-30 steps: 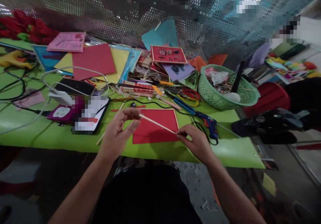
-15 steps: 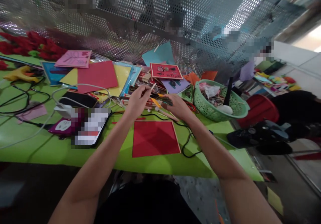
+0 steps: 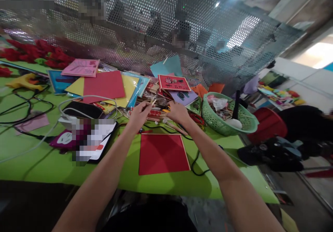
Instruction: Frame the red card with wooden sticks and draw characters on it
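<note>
My left hand (image 3: 138,115) is stretched out over the far side of the green table (image 3: 31,155), pinching a thin wooden stick (image 3: 153,102) that points up and right. My right hand (image 3: 177,112) reaches beside it into a pile of wooden sticks (image 3: 153,114), fingers curled down among them; what they hold, if anything, is hidden. A red paper square (image 3: 162,153) edged with sticks lies on the table just nearer me, between my forearms.
A green basket (image 3: 249,122) with scraps stands to the right. Coloured paper sheets (image 3: 104,84) and a red card (image 3: 173,83) lie at the back against a perforated metal screen. Cables (image 3: 26,103), a phone and a black cord (image 3: 197,155) cross the table.
Both hands moved away from me, from above the red square to the stick pile at the back. The long stick held between both hands is now only in the left.
</note>
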Demonstrator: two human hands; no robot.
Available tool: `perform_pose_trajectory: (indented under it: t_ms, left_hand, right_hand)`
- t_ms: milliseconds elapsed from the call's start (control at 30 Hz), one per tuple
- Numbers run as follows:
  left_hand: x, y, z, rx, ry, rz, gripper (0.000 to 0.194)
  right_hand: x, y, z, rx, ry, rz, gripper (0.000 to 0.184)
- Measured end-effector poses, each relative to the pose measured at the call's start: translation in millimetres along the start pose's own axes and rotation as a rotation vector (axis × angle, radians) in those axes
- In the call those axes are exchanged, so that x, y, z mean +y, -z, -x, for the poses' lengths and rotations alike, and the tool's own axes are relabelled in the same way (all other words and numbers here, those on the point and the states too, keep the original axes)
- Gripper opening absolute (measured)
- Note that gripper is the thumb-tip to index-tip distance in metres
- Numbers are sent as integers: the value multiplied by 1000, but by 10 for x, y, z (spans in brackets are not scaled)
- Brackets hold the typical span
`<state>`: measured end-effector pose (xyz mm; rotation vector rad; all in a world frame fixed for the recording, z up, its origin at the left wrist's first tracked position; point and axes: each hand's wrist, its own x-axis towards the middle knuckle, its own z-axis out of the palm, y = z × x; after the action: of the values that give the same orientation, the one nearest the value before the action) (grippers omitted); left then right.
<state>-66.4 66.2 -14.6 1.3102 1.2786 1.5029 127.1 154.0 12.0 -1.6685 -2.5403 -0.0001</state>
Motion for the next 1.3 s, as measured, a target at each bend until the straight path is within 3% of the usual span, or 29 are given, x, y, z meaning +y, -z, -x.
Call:
perform_pose_trajectory:
  t_ms: [67,133,267,367,667,1300]
  left_hand:
    - [34,-14,18,-11,13,27,17]
    - [69,-44,44,-30,28,56,16]
    - [112,-130,102,-97,52,103,20]
    - [98,-169,123,-151,56,122,23]
    - [1,-188,92,-251,65,94,29]
    - [4,-183,97,-264,68,63,29]
  right_hand:
    - [107,74,95,32,-3,-63,50]
    - [221,134,199,69,-1,-358,56]
    - [283,186,400,-157,-51,-1140,54]
    - [175,198,511,-294,-62,-1368,46]
    - [4,209,601,-329,1,-1395,46]
    - [-36,285,618,-309,43,-1338,51]
